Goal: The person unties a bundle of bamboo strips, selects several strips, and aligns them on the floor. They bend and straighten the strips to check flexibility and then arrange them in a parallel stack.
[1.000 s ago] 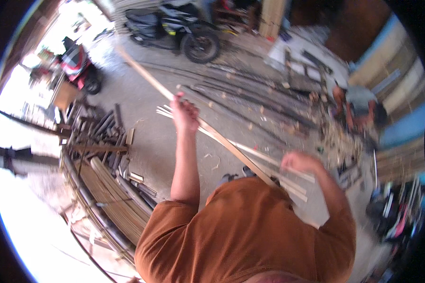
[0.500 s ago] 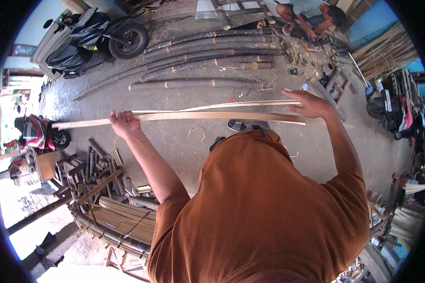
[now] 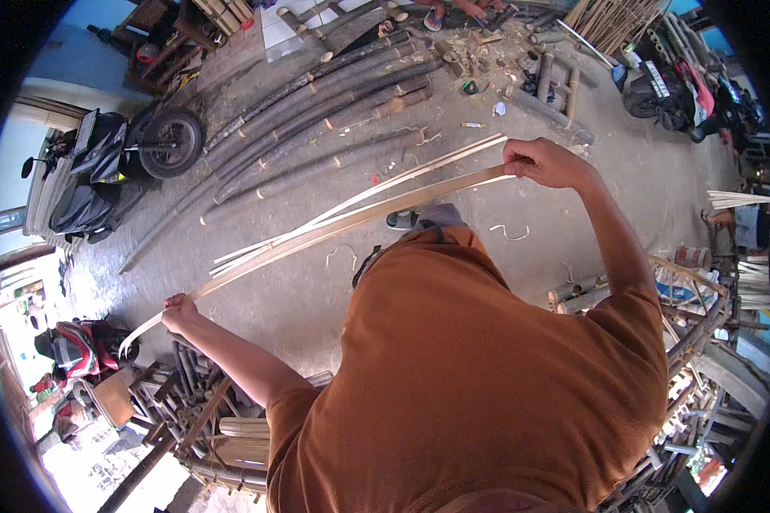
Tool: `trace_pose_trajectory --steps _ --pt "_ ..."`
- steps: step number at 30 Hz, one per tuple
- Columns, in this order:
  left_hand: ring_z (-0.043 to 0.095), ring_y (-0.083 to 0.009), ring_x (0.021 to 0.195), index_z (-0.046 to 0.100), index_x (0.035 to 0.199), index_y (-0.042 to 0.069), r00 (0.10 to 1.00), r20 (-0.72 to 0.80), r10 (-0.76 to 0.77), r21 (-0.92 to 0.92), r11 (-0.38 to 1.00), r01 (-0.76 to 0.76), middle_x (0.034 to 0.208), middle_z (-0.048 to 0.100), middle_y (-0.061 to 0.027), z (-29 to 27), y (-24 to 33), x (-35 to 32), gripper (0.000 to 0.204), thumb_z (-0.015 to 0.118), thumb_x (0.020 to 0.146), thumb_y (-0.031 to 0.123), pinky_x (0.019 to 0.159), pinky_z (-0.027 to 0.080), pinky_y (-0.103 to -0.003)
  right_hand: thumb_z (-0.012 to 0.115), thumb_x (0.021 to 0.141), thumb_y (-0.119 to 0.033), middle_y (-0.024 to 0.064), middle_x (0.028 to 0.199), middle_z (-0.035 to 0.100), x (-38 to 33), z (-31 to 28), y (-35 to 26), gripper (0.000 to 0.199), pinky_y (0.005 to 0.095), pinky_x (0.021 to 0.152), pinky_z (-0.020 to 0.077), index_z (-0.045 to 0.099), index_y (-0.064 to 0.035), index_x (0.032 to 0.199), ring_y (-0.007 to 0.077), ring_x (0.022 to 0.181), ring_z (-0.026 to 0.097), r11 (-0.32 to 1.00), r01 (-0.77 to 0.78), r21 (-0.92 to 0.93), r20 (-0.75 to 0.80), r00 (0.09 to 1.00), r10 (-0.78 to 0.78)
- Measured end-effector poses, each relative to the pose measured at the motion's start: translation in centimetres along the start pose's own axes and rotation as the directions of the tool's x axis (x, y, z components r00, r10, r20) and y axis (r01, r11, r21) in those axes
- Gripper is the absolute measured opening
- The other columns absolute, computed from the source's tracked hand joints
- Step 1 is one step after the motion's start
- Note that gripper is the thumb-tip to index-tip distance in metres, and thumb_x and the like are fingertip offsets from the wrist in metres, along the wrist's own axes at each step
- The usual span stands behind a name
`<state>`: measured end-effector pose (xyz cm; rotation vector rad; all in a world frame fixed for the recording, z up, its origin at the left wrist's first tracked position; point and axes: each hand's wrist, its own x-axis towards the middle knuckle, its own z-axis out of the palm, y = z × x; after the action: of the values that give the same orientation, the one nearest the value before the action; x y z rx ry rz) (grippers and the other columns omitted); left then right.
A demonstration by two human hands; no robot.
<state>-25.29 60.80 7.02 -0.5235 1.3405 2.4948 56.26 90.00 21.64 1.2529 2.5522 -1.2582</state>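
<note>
Cannot count the pale strips (image 3: pixel 316 228) where overlapped. Cannot tell apart the fingers of the left hand (image 3: pixel 180 314), too small here. Cannot see most of the co-worker (image 3: pixel 473 10), cut off by the top edge, nor the floor (image 3: pixel 299 299) hidden beneath the brown shirt (image 3: pixel 488 376).

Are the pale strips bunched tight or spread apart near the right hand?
Spread apart: floor shows between the pale strips near the right hand, though they overlap further left.

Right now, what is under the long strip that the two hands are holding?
Grey floor shows on both sides of the strip held by the left hand and right hand. Whatever lies directly beneath the strip is covered, so I cannot see it.
</note>
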Motion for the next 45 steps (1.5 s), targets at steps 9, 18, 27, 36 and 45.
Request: trace_pose_trajectory --steps 9,18,27,36,45 --pt "0.066 -0.0278 0.074 0.057 0.102 -0.008 0.974 0.228 -0.008 0.037 0.999 0.0 0.09 0.066 -0.0169 -7.5 7.2 5.2 0.043 0.039 0.103 0.031 0.07 0.063 -0.037 0.058 0.095 -0.03 0.0115 0.072 0.061 2.1 2.7 -2.5 0.025 0.0411 0.063 0.0455 0.055 -0.0053 0.091 0.0285 0.067 0.061 0.999 0.016 0.032 0.23 0.973 -0.023" --pt "0.052 -0.0328 0.123 0.034 0.138 -0.008 0.987 0.156 0.025 -0.216 0.976 0.009 0.143 0.041 -0.0159 -8.7 5.9 3.8 0.042 0.028 0.102 0.013 0.102 0.049 -0.049 0.057 0.095 -0.033 0.0153 0.083 0.063 2.8 5.6 -3.4 0.028 0.0424 0.071 0.0478 0.059 -0.0052 0.097 0.0319 0.082 0.063 0.974 0.193 -0.119 0.162 0.972 -0.173" --pt "0.06 -0.0339 0.11 0.043 0.13 -0.008 0.994 -0.011 -0.105 -0.057 0.993 0.104 0.127 0.055 -0.0201 -8.9 0.0 4.1 0.04 0.028 0.104 0.02 0.095 0.054 -0.05 0.061 0.091 -0.034 0.0148 0.08 0.064 -2.7 7.4 -5.1 0.026 0.0475 0.069 0.0464 0.059 -0.0087 0.094 0.0357 0.08 0.064 0.985 0.052 -0.165 -0.022 0.998 -0.057" --pt "0.063 -0.0292 0.084 0.057 0.098 -0.006 0.984 0.048 -0.173 0.111 0.98 0.167 0.093 0.063 -0.0153 -9.1 -7.9 2.3 0.023 0.045 0.095 0.014 0.083 0.057 -0.04 0.063 0.089 -0.04 0.0125 0.067 0.062 -10.0 9.6 -4.5 0.034 0.048 0.059 0.0461 0.056 -0.0091 0.078 0.0367 0.067 0.063 0.965 -0.09 -0.246 -0.164 0.985 0.05" --pt "0.065 -0.0294 0.095 0.06 0.104 -0.011 0.869 0.481 0.117 0.841 0.216 -0.495 0.105 0.064 -0.0191 -16.8 -7.4 3.8 0.025 0.049 0.092 0.008 0.087 0.056 -0.042 0.057 0.09 -0.048 0.0121 0.066 0.063 -15.0 15.3 1.0 0.039 0.0476 0.062 0.0499 0.058 -0.0115 0.076 0.0364 0.067 0.064 0.904 -0.137 -0.404 -0.306 0.952 0.008"
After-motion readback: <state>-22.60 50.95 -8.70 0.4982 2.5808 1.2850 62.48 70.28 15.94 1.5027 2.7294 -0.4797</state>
